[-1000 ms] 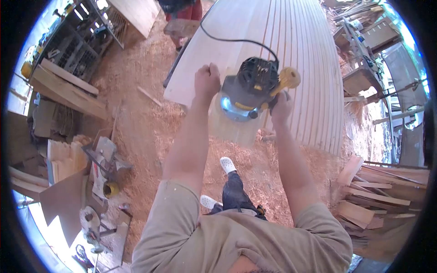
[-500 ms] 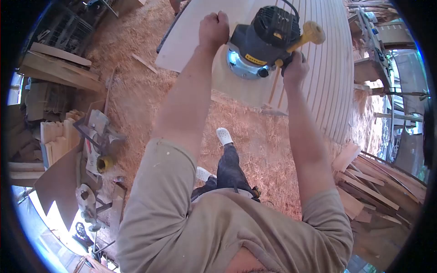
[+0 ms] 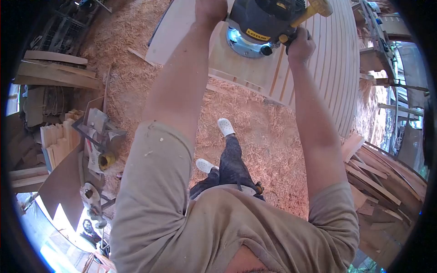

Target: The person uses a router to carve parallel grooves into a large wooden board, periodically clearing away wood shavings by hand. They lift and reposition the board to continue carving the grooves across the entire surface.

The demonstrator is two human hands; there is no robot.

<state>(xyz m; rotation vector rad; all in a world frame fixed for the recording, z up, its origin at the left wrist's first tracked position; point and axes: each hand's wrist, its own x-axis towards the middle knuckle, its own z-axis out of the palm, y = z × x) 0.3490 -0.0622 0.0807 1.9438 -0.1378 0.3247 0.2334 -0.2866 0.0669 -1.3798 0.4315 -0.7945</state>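
Observation:
A black and yellow router stands upright on a pale wooden panel cut with long parallel grooves. Light glows at its round base, which rests on the smooth part near the panel's close edge. My left hand is closed at the router's left side, its fingers partly cut off by the top of the view; the grip under them is hidden. On the right side, my right hand wraps round a dark part of the router, just below its yellow handle.
Wood shavings cover the floor around my feet. Scrap boards are piled at the right. Lumber and cut wooden pieces stand at the left, near a yellow roll-like object.
The router and both hands have shifted up in the view, and more of the panel's near edge shows. Both hands stay at the router.

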